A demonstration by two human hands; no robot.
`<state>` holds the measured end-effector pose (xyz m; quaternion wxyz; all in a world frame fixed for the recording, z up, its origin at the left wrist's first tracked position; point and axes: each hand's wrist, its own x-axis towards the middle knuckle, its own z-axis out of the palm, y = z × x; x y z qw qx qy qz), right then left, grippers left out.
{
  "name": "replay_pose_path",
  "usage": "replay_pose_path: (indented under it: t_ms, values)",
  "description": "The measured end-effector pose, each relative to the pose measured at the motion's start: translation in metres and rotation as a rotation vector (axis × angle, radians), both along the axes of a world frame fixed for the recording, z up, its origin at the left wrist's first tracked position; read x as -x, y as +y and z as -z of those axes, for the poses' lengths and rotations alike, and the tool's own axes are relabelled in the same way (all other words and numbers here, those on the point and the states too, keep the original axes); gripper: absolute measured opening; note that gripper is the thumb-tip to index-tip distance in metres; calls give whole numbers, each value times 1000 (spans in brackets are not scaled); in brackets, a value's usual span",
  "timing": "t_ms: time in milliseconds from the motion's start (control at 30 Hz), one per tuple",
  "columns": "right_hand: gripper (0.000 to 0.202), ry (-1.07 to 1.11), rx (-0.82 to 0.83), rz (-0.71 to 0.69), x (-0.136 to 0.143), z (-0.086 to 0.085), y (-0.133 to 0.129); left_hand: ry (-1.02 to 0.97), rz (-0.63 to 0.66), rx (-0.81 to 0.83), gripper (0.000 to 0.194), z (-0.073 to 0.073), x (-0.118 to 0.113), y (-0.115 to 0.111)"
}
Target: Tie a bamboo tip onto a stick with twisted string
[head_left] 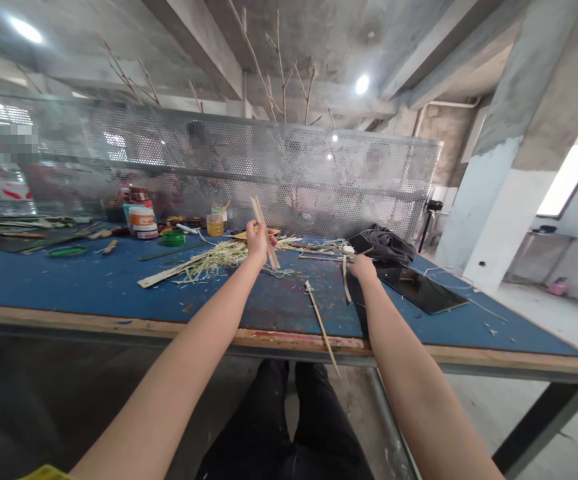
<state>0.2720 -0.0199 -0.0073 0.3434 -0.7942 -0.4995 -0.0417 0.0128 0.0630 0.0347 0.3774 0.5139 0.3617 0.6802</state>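
Observation:
My left hand [257, 241] is raised just over the blue tabletop, its fingers closed around a small bundle of flat, pale bamboo strips [267, 235] held tilted. Behind and left of it spreads a pile of thin bamboo strips and shavings [219, 261]. At the right, my right hand [363, 268] reaches down to the table among more thin strips [321, 257], beside a small white round object [349, 250]. A short curved strip [346, 283] lies just below its fingertips. Its fingers are mostly hidden, so any grip cannot be made out.
A single thin strip [323, 327] sticks out over the table's front edge. Right of my hand lie a black glossy tablet-like panel [423, 288] and dark cloth [386, 244]. Paint jars [142, 221] and a green lid [66, 252] stand left. A perforated metal screen [313, 173] borders the back.

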Motion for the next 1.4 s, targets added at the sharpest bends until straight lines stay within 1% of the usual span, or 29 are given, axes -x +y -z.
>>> replay_pose_path:
  t_ms: [67,167,233,300,333,433,533,633,733,900,1000,1133,1200,1400]
  values:
    - [29,-10,-13,-5,1,-4,-3,12,80,43,20,3,-1,0]
    - [33,-65,-116,-11,12,-19,-8,103,235,141,23,13,-8,-1]
    - [37,-114,-174,-55,26,-30,-12,175,318,197,25,20,-16,-2]
    - [43,-169,-193,-135,42,-37,-15,231,369,224,24,25,-23,-4]
    - [43,-197,-188,-182,49,-39,-16,252,386,231,24,26,-26,-5]
    - [35,-279,-135,-324,66,-37,-16,301,424,248,24,27,-29,-10]
    - [29,-330,-56,-412,71,-31,-12,343,457,267,28,25,-29,-16]
    - [31,-345,-6,-434,69,-26,-8,371,473,277,36,24,-30,-22]
    - [33,-339,2,-412,66,-24,-7,390,467,279,42,23,-32,-26]
    - [34,-309,-67,-311,63,-27,-8,427,443,282,45,21,-32,-27]
    - [37,-312,-114,-312,60,-29,-8,451,442,284,47,21,-31,-26]
    - [26,-300,-133,-292,57,-29,-7,480,437,271,47,22,-32,-26]
    - [24,-284,-136,-279,57,-28,-7,493,429,257,46,22,-32,-26]
    - [27,-275,-169,-296,54,-28,-6,540,416,221,48,24,-33,-24]
